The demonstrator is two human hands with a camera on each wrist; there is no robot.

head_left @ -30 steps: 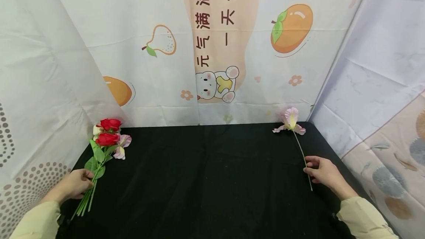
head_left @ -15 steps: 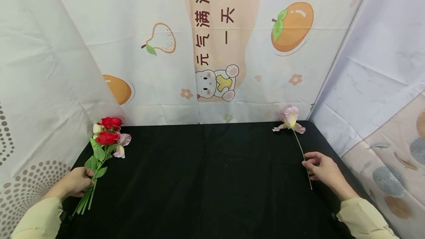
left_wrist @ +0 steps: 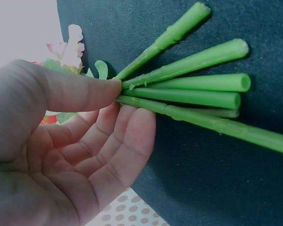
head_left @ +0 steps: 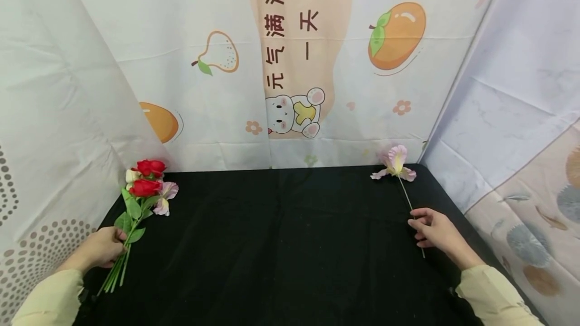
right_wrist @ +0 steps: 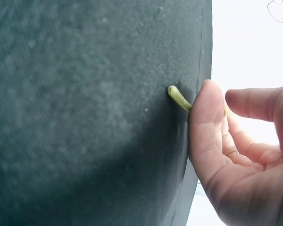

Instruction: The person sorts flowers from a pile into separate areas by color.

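On the left in the head view, my left hand (head_left: 100, 248) pinches a bunch of flowers by its green stems. The bunch has red roses (head_left: 145, 187), a white bloom (head_left: 132, 175), a pale pink iris-like flower (head_left: 166, 197) and green leaves. In the left wrist view the stems (left_wrist: 198, 98) fan out past the thumb and fingertips above black cloth. At the right, a single pale pink iris (head_left: 396, 161) reaches the far edge of the cloth. My right hand (head_left: 437, 233) loosely holds its thin stem, with thumb and fingers curled about it. The stem's cut end (right_wrist: 171, 89) shows in the right wrist view.
Black cloth (head_left: 290, 245) covers the table. A white curtain (head_left: 226, 114) printed with fruit and a cartoon animal hangs along the back. Patterned sheets stand at both sides, the left one (head_left: 59, 89) near the bunch and the right one (head_left: 507, 165) beside the right arm.
My right hand has shifted slightly up and left along the iris stem, while the flower has stayed in place. The left hand and its bunch look almost unchanged.
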